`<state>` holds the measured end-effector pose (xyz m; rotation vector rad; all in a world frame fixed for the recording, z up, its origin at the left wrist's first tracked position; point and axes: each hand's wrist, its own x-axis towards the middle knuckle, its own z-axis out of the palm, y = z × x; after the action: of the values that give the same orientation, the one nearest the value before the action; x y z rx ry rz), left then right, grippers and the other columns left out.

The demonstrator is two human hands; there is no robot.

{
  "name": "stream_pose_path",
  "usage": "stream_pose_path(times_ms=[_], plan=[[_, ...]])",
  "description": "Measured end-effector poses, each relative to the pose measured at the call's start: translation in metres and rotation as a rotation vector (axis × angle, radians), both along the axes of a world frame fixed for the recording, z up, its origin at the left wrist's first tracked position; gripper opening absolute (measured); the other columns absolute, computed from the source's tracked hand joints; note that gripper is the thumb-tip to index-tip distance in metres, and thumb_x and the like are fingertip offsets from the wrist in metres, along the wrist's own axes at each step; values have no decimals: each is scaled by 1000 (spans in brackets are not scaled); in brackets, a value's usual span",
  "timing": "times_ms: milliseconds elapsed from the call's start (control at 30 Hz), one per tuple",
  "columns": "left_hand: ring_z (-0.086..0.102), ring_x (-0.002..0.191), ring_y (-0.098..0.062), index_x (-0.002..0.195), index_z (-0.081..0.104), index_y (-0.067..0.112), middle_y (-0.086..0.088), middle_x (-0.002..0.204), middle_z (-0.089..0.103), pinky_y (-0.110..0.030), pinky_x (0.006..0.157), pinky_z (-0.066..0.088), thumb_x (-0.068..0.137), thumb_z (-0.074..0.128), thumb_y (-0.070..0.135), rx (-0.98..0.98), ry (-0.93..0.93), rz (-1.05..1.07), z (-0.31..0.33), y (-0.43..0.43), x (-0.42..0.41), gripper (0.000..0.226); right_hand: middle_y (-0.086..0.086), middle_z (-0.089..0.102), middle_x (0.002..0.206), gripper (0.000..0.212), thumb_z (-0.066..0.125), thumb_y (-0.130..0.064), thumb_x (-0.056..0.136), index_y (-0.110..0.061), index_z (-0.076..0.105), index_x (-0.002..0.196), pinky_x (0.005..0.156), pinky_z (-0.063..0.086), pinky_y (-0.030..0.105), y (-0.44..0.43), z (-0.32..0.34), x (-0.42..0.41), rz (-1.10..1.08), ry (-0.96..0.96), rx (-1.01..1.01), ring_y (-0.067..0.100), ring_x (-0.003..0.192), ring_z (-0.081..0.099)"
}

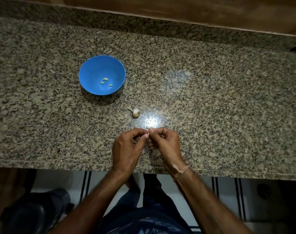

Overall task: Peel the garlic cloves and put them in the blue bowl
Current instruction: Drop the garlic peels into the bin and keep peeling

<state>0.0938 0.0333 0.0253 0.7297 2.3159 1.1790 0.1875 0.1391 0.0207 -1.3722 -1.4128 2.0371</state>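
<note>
A garlic clove (pixel 148 128) was being pinched and peeled between both hands' fingers (pixel 144 135) over the desk (pixel 211 98), so next up was probably the blue bowl (pixel 88 68).

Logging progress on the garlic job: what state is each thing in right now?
blue bowl: upright, holding three peeled cloves.
garlic bulb: unpeeled, lying on the counter.
garlic clove: pinched between both hands.
left hand: fingers curled, pinching the clove.
right hand: the same.
</note>
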Motion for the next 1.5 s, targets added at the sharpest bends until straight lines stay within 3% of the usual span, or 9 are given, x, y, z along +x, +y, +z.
stream_pose_path(times_ms=[367,567,1000,1067,1267,1367,1500], plan=[[67,79,-1,102,79,30,16,87,74,-38,68,61,94,74,35,-58,26,21,7,2,3,11,10,76,81,20,80,-26,90,-8,74,86,77,64,53,-8,-4,0,-52,-42,220,30,79,76],[69,82,-1,104,79,30,15,87,74,-40,71,62,93,74,36,-57,-12,16,8,1,3,13,6,76,83,19,81,-34,90,-17,74,84,75,64,52,-11,-7,3,-63,-50,315,28,81,76],[67,78,1,95,78,26,14,81,72,-36,71,61,92,75,35,-78,3,60,17,5,10,11,6,76,79,20,80,-31,91,-13,74,84,73,65,49,-15,1,9,-58,-28,335,25,76,76],[67,78,1,93,77,26,14,80,72,-35,69,61,92,75,37,-88,14,57,18,6,11,11,8,77,81,20,79,-28,92,-9,74,86,74,65,46,-15,3,10,-52,-9,288,26,77,77],[64,78,-7,90,72,26,13,80,67,-34,67,56,92,72,33,-115,91,18,18,7,9,7,18,77,97,19,76,-12,92,2,70,103,79,62,32,-8,6,11,-71,117,-178,26,87,74],[61,80,-8,90,70,28,14,81,65,-30,65,48,92,72,33,-111,146,-24,18,7,6,6,22,76,105,15,75,-5,91,-2,70,105,85,62,34,-7,4,11,-63,168,-265,28,95,74],[60,80,-9,89,70,26,14,82,65,-30,65,46,91,73,32,-82,159,-65,17,6,-1,6,17,78,100,15,76,1,87,-3,73,101,84,62,30,1,5,13,-27,203,-356,23,91,74]])
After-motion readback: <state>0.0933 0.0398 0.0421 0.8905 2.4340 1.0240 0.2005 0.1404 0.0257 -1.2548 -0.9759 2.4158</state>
